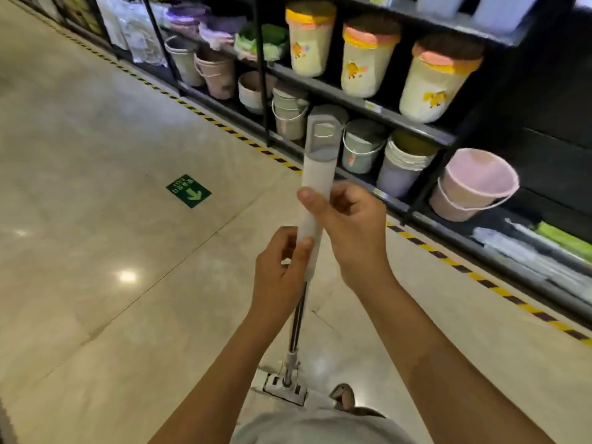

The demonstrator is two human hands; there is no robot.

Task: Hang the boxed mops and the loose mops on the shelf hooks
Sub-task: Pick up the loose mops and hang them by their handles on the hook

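Evidently the job is at an early or middle stage, for one loose mop (pixel 316 190) is in the person's grasp and not yet on any hook. It stands nearly upright in front of the body: its mop head (pixel 285 387) rests flat on the floor (pixel 96 161) near a foot, and the metal pole rises to a pale sleeve topped by a grey cap (pixel 323 136) with a hanging slot in it. The left hand (pixel 282 270) is curled round the lower end of the pale sleeve, thumb across its front. The right hand (pixel 347 219) grips just above it, thumb laid over the sleeve and fingers wrapped behind, so both hands hold the same handle and neither is free. The shelf (pixel 362 105) runs along the right side, stocked with lidded tubs (pixel 368 62) above and pails below, among them a pink bucket (pixel 474 184). No hook shows anywhere in view, and no mop is seen hanging, so how many are already up cannot be told. Long wrapped packs (pixel 528 254) lie on the lowest shelf at the right; they are too blurred to say whether they are boxed mops. What appears left for this mop is to carry it to a hook and pass the cap's slot over it.
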